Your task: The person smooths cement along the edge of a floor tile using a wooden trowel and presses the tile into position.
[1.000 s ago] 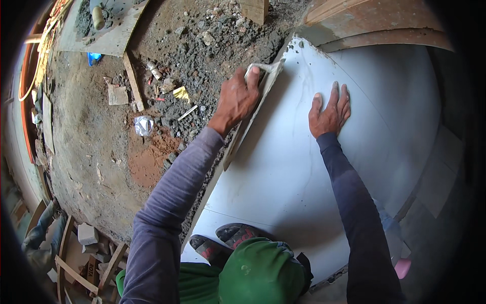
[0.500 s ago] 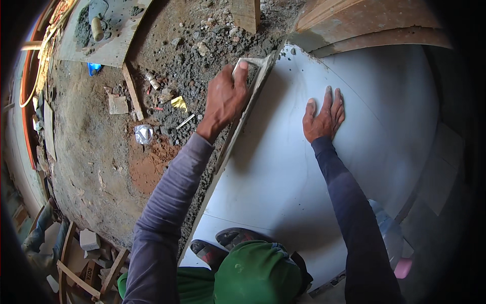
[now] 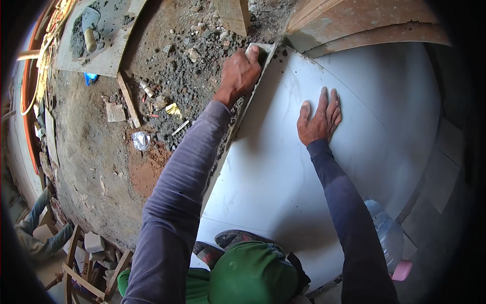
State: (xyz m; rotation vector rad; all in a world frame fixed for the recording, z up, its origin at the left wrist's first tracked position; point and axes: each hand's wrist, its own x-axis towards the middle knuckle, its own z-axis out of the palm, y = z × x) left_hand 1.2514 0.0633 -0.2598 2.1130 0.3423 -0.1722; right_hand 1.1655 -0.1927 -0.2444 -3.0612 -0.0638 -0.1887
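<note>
A big white tile (image 3: 304, 167) lies flat on the floor, and its long left edge runs from near the person's feet up and away toward a wooden board (image 3: 364, 25) at the far end. The left hand (image 3: 240, 73) is at the far top corner of that edge, with its grip closed around a small pale sponge (image 3: 255, 49) pressed against the corner. The right hand (image 3: 319, 119) lies flat on the tile, fingers spread wide and pointing away, holding nothing. The two hands are a little apart. Left of the tile the ground is rough dirt with grey rubble (image 3: 197, 61) right up against the tile edge. More things lie in the dirt: a thin wood stick (image 3: 127, 99), a crumpled silver wrapper (image 3: 141, 140), a small yellow scrap (image 3: 173, 109) and a bit of blue (image 3: 90, 78). Farther off is a flat board (image 3: 109, 50) with a trowel (image 3: 89, 28) and grey mortar on it. A clear plastic bottle (image 3: 386, 234) with a pink cap lies by the near right side of the tile. The person's shoes (image 3: 230, 243) rest on the near end.
</note>
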